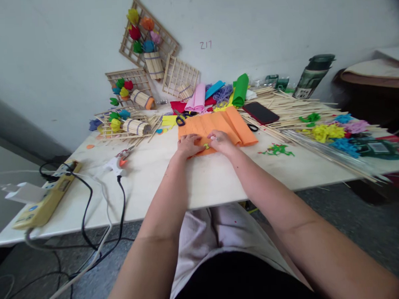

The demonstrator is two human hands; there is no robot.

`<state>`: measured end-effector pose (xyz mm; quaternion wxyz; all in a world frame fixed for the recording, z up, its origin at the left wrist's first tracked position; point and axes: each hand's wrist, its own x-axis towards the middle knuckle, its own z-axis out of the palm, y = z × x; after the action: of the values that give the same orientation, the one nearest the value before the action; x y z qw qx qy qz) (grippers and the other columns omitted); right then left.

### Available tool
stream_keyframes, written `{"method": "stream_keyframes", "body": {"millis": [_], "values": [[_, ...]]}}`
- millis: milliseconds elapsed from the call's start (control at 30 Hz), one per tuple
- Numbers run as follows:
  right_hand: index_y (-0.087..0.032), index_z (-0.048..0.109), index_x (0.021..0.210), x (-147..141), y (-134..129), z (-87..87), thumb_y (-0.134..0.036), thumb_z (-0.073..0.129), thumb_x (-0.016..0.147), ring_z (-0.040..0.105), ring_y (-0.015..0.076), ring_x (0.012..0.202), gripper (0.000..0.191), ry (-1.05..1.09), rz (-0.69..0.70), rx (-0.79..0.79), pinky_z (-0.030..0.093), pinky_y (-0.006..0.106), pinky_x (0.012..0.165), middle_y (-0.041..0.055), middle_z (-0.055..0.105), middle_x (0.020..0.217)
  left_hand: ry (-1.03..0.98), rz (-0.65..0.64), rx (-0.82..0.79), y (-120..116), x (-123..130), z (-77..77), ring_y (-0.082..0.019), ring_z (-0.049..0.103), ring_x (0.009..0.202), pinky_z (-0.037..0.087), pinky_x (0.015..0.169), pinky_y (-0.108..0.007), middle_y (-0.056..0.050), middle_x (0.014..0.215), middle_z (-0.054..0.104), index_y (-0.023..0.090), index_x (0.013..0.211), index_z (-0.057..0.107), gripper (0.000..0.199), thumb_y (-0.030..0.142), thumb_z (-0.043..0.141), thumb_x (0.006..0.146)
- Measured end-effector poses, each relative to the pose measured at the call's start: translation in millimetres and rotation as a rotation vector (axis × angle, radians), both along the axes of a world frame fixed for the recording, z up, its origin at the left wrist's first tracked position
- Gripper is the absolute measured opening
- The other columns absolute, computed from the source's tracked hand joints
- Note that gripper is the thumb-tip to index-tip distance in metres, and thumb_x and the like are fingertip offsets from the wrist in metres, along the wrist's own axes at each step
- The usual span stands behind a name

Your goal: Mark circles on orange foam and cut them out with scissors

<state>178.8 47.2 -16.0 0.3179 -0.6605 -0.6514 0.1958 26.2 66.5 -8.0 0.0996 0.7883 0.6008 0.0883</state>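
Observation:
An orange sheet of crepe paper [214, 124] lies on the white table in front of me, its right part folded over in loose waves. My left hand [188, 145] rests on the sheet's lower left with fingers spread flat. Between my hands sits a small yellow piece [206, 146], close to my left thumb. My right hand [221, 141] presses on the sheet beside that piece, its fingers pinched together. Something slim and pale shows at those fingers, too small to name. Dark-handled scissors [181, 120] touch the sheet's upper left edge.
Left are a hot glue gun [116, 165] and a power strip [50, 197] with cables. Right are a phone [261, 113], wooden sticks [291, 106], green scraps [278, 150] and a bottle [312, 76]. Rolled crepe paper [241, 90] and stick lattices with paper flowers [136, 126] stand behind.

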Motion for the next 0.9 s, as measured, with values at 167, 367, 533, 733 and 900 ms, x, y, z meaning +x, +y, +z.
{"method": "stream_keyframes", "body": {"millis": [167,367,533,733,900], "values": [[-0.017,0.066,0.095,3.6,2.8,-3.2,-0.009,0.058,0.067,0.061,0.0170,0.087,0.030,0.028,0.020,0.020,0.046,0.025,0.077,0.0040,0.067,0.098,-0.016,0.000,-0.004,-2.3,0.2,1.5,-0.031,0.031,0.132,0.025,0.108,-0.044,0.003,0.144,0.042,0.034,0.127,0.055,0.064,0.064,0.055,0.070],[-0.015,0.067,0.096,7.4,4.3,-6.4,-0.009,0.058,0.064,0.061,0.0165,0.080,0.034,0.151,0.036,0.022,0.046,0.025,0.072,0.0043,0.068,0.094,-0.039,0.002,-0.018,-3.8,0.7,3.8,-0.032,0.030,0.132,0.025,0.108,-0.046,0.002,0.144,0.042,0.034,0.125,0.055,0.064,0.063,0.057,0.069],[-0.018,0.066,0.098,8.8,6.7,-10.0,-0.009,0.057,0.063,0.060,0.0155,0.076,0.037,0.200,0.086,0.053,0.046,0.025,0.070,0.0021,0.068,0.091,-0.063,-0.017,-0.015,-3.1,-0.2,2.3,-0.034,0.030,0.132,0.025,0.108,-0.047,0.000,0.144,0.042,0.032,0.126,0.055,0.065,0.060,0.059,0.068],[-0.019,0.066,0.098,10.2,10.1,-14.5,-0.007,0.060,0.062,0.060,0.0152,0.076,0.038,0.163,0.125,0.033,0.046,0.023,0.065,0.0014,0.067,0.089,-0.063,-0.021,-0.015,-2.1,-0.1,2.4,-0.033,0.029,0.132,0.025,0.108,-0.047,0.000,0.143,0.042,0.032,0.125,0.055,0.062,0.058,0.060,0.069],[-0.017,0.066,0.100,9.9,12.2,-15.2,-0.006,0.060,0.063,0.062,0.0152,0.076,0.039,0.159,0.131,0.039,0.047,0.024,0.067,0.0019,0.068,0.089,-0.103,-0.010,0.027,-4.8,3.5,0.8,-0.033,0.030,0.132,0.026,0.107,-0.047,-0.002,0.141,0.044,0.031,0.121,0.057,0.061,0.060,0.062,0.068]]}}
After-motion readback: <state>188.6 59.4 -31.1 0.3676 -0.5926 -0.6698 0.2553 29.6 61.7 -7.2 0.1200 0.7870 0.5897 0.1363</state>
